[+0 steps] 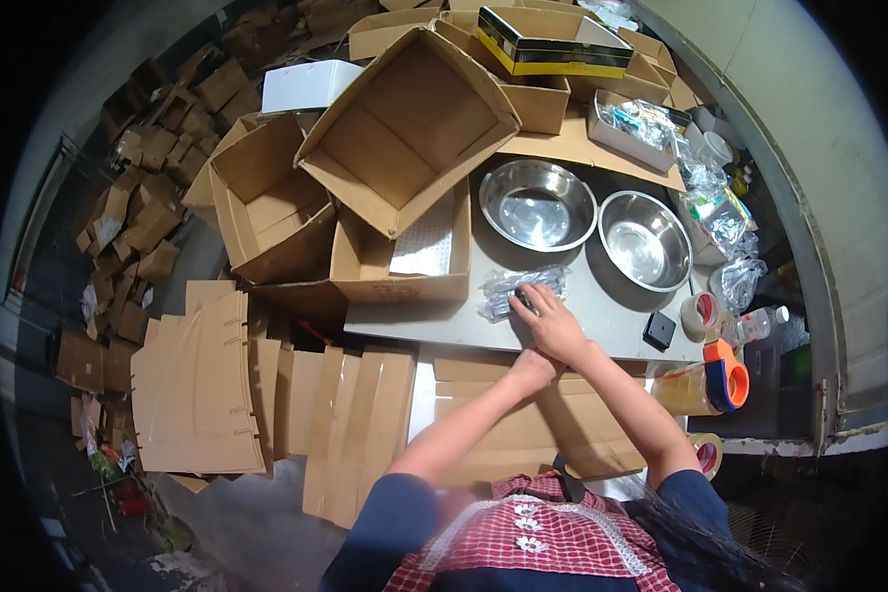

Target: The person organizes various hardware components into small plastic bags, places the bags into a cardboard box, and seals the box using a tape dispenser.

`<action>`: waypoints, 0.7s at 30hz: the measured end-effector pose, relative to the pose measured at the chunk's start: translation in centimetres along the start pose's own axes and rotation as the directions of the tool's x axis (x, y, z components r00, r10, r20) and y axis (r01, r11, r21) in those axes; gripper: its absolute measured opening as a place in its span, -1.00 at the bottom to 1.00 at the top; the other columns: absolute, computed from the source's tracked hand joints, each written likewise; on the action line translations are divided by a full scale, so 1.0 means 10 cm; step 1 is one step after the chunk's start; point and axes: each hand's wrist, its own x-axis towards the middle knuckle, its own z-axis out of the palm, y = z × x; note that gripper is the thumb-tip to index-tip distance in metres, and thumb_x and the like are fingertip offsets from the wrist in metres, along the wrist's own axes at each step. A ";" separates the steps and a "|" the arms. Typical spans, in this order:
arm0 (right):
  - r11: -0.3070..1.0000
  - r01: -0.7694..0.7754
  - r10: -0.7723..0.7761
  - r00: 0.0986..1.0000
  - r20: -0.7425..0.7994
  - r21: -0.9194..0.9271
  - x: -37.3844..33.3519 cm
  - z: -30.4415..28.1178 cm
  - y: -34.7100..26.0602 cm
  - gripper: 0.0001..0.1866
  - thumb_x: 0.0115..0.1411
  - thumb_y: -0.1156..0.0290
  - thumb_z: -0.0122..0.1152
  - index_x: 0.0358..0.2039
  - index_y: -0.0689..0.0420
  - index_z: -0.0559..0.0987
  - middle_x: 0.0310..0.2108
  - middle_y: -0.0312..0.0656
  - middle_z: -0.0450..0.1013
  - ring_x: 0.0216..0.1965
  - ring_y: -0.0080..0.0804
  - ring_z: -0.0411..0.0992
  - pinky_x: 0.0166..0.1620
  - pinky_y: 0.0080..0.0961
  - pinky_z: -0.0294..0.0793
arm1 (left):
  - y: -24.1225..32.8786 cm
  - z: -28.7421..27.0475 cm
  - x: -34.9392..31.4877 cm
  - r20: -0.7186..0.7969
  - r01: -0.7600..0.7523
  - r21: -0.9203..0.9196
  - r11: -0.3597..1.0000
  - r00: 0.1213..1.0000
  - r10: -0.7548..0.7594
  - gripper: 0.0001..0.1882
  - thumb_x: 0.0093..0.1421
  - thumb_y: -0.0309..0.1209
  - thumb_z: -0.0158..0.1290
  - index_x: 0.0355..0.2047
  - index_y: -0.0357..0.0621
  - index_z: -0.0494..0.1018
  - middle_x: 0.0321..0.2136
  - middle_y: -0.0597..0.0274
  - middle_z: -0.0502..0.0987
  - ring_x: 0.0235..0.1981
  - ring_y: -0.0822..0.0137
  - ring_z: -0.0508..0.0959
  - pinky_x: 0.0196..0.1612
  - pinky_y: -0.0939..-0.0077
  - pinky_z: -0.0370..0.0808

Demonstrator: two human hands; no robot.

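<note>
We look down on a grey metal table (pixel 602 296), its left part buried under a heap of open cardboard boxes (pixel 405 128); how many boxes there are we cannot count, they overlap. Flattened cardboard sheets (pixel 202 380) lie lower left, partly cut by the fisheye rim. Two empty steel bowls (pixel 538 202) (pixel 644 239) sit side by side on the table. Along the right edge is a clutter of clear plastic bags (pixel 720 212), contents not readable at this size. An orange-and-blue tape dispenser (pixel 725 373) hangs at the table's right front corner, just beside a tape roll (pixel 701 314).

A clear plastic packet (pixel 518 288) lies on the table in front of the left bowl; its dark contents are too blurred to name. Our right hand (pixel 551 324) lies on its right end, fingers spread flat on it, pressing rather than clasping. Our left hand (pixel 531 371) is tucked under the right wrist, mostly hidden; whether it grips anything we cannot tell.
</note>
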 end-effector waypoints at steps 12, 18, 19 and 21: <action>0.981 -0.072 0.086 0.994 -0.071 0.182 -0.12 -0.05 -0.12 -0.33 0.04 0.59 0.14 0.26 0.16 0.40 0.25 0.02 0.30 0.31 0.05 0.22 0.37 -0.12 0.20 | 0.21 -0.37 -0.94 0.133 -0.222 0.031 0.974 0.967 0.216 -0.44 0.20 -0.36 0.05 0.25 0.02 0.38 0.24 -0.21 0.30 0.29 -0.18 0.29 0.35 -0.05 0.23; 0.973 -0.224 0.231 0.959 -0.162 0.060 0.01 0.05 -0.05 -0.39 -0.01 0.51 0.22 0.14 0.13 0.47 0.11 -0.06 0.37 0.12 -0.07 0.34 0.15 -0.15 0.31 | 0.47 -0.68 -1.84 0.368 0.015 0.132 0.991 0.928 -0.063 -0.33 0.22 -0.39 0.04 0.37 0.14 0.23 0.33 -0.08 0.23 0.41 -0.10 0.16 0.37 -0.19 0.17; 0.971 -0.233 0.238 0.958 -0.158 0.054 0.04 0.05 -0.03 -0.42 -0.03 0.49 0.24 0.10 0.12 0.48 0.07 -0.07 0.38 0.09 -0.07 0.34 0.14 -0.13 0.29 | 0.49 -0.69 -1.95 0.375 0.055 0.160 0.986 0.920 -0.112 -0.29 0.16 -0.45 0.09 0.36 0.10 0.25 0.34 -0.09 0.23 0.41 -0.13 0.15 0.35 -0.12 0.24; 0.973 -0.224 0.229 0.954 -0.193 0.050 0.11 0.04 -0.08 -0.47 -0.06 0.43 0.29 0.01 0.11 0.50 -0.03 -0.09 0.38 0.04 -0.05 0.34 0.16 -0.05 0.25 | 0.48 -0.60 -2.23 0.291 0.110 0.198 0.974 0.942 -0.166 -0.24 0.11 -0.54 0.09 0.36 0.09 0.26 0.37 -0.04 0.21 0.42 -0.13 0.14 0.32 -0.01 0.33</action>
